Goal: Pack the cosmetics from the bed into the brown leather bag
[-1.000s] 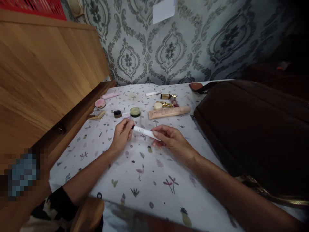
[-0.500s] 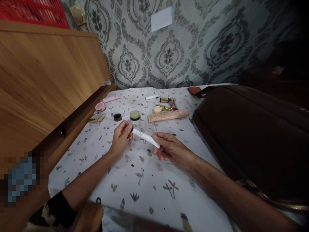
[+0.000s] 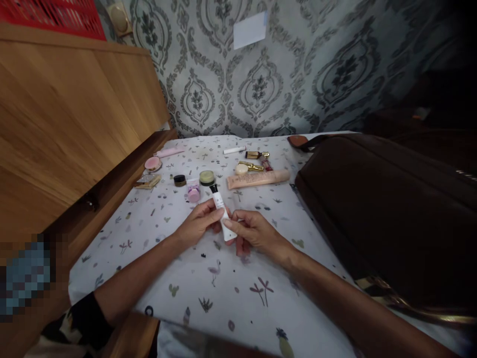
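Observation:
A slim white cosmetic tube (image 3: pixel 228 229) with a black cap is held between both hands above the cloth, its cap tilted up and away from me. My left hand (image 3: pixel 199 223) grips it around the middle, thumb across the front. Lower down, my right hand (image 3: pixel 253 231) pinches the flat end between thumb and fingers. Just beyond the cap lie a small purple-and-white tube (image 3: pixel 193 190), a green jar (image 3: pixel 207 178) and a small dark-lidded jar (image 3: pixel 179 180). A long peach tube (image 3: pixel 257 179) rests to the right of them.
Behind the peach tube are gold-capped vials (image 3: pixel 256 154) and a white stick (image 3: pixel 234 150). A pink compact (image 3: pixel 153 164), a pink tube (image 3: pixel 169 151) and a clear-and-gold case (image 3: pixel 148 181) lie far left. A dark brown bag (image 3: pixel 372 209) fills the right; a wooden cabinet (image 3: pixel 82 99) borders the left.
The white tube has swung more upright, cap now pointing away. My left hand has slid from the cap to the tube's body, closer to my right hand. The purple-and-white tube is uncovered.

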Motion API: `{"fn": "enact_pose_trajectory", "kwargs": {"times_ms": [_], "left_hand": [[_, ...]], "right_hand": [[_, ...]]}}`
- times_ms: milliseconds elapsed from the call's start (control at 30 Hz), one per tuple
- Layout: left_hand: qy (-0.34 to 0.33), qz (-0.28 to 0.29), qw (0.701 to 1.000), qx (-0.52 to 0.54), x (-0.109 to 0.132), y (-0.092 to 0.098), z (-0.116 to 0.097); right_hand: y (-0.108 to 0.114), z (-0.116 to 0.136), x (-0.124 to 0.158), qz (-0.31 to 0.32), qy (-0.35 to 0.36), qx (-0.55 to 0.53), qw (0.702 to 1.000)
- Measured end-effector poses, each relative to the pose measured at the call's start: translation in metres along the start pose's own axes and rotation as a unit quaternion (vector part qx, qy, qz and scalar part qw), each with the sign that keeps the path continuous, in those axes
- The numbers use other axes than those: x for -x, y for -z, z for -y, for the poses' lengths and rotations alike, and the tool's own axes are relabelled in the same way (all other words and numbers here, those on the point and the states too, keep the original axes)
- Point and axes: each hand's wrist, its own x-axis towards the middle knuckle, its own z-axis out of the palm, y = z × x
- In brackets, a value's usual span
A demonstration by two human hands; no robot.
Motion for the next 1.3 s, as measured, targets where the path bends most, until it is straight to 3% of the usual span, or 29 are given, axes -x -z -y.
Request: {"fn": "enact_pose_trajectory", "kwargs": {"times_ms": [133, 233, 367, 567, 833, 967, 1300], "left_hand": [[0.007, 0.023, 1.000, -0.020, 0.002, 0.004, -0.001], [0.002, 0.052, 0.996, -0.078, 0.004, 0.004, -0.004], [0.004, 0.078, 0.989, -0.129, 0.006, 0.002, -0.007], [0.048, 0.116, 0.981, -0.151, 0.007, 0.005, -0.011], [0.039, 0.120, 0.977, -0.172, 0.005, 0.009, -0.012], [0.047, 0.100, 0.981, -0.157, 0.003, 0.011, -0.008], [0.057, 0.041, 0.993, -0.090, 0.001, 0.016, -0.003]], "right_hand": [[0.007, 0.003, 0.001, -0.117, 0.084, 0.107, 0.984], [0.012, 0.006, 0.000, -0.173, 0.124, 0.055, 0.976], [0.014, 0.007, -0.003, -0.165, 0.145, -0.068, 0.973], [0.015, 0.007, -0.004, -0.153, 0.145, -0.099, 0.973], [0.019, 0.008, -0.008, -0.256, 0.160, -0.160, 0.940], [0.021, 0.008, -0.008, -0.268, 0.160, -0.180, 0.933], [0.018, 0.026, 0.006, -0.234, 0.216, -0.049, 0.947]]}}
